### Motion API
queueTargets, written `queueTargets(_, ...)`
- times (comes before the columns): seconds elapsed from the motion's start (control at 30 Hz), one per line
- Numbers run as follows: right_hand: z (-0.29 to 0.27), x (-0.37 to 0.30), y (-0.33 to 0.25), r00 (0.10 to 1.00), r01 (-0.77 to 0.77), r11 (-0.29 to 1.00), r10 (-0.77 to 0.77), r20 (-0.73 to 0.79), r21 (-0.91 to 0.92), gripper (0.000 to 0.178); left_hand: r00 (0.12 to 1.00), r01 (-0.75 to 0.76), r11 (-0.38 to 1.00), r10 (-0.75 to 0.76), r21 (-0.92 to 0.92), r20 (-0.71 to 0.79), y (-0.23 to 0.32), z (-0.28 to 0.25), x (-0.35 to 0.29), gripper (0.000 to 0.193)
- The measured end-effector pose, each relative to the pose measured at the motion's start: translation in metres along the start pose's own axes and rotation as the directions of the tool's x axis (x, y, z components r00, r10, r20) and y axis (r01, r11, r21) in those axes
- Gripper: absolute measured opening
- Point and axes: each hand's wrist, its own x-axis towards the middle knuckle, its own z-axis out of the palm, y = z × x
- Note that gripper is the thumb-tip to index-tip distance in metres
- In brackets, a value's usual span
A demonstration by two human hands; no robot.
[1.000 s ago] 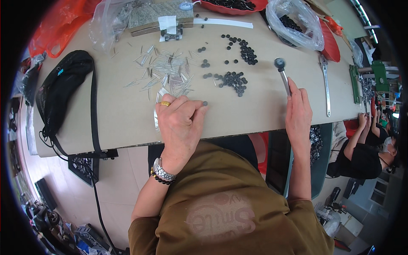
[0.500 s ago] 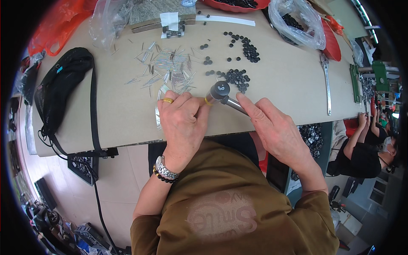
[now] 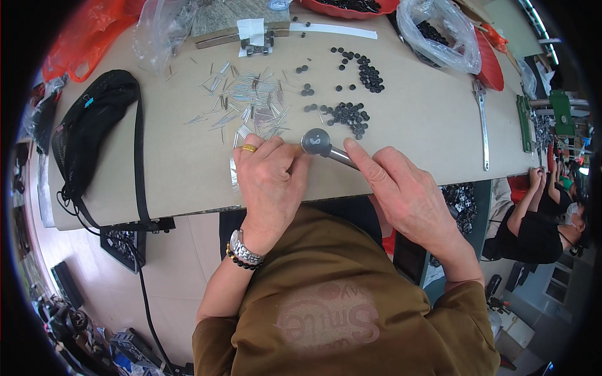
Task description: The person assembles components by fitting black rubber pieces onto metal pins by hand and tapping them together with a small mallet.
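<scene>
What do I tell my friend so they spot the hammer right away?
Start at the big beige table and find the person's right hand near its front edge. That hand holds the hammer by its silver handle, its grey head close to the left hand. Unlike the wrench lying farther right, it is held and round-headed.

Over a tan table (image 3: 420, 113), a person's right hand (image 3: 404, 191) grips a hammer (image 3: 316, 143), its rounded head at the curled left hand's (image 3: 269, 178) fingertips, hiding them. Silver pins (image 3: 260, 103) scatter beyond the left hand; black discs (image 3: 346, 114) cluster beyond the hammer; a wrench (image 3: 481, 125) lies right of the right hand.
</scene>
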Motion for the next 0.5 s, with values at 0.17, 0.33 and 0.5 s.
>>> queueTargets(0.17, -0.004, 0.002, 0.000, 0.999, 0.002, 0.998, 0.001, -0.045, 0.068, 0.075, 1.000, 0.005, 1.000, -0.005, 0.018, 0.019, -0.001, 0.000, 0.005, 0.009)
queueTargets(0.33, 0.004, 0.001, 0.006, 0.995, -0.051, 0.991, 0.060, -0.073, 0.123, 0.073, 0.999, -0.018, 1.000, 0.018, 0.013, -0.033, 0.003, 0.000, 0.008, 0.015)
queueTargets(0.5, 0.012, -0.011, 0.030, 0.918, -0.180, 0.951, 0.253, -0.305, 0.250, 0.061, 0.996, -0.087, 0.996, 0.087, 0.034, 0.002, 0.003, -0.004, 0.004, 0.011)
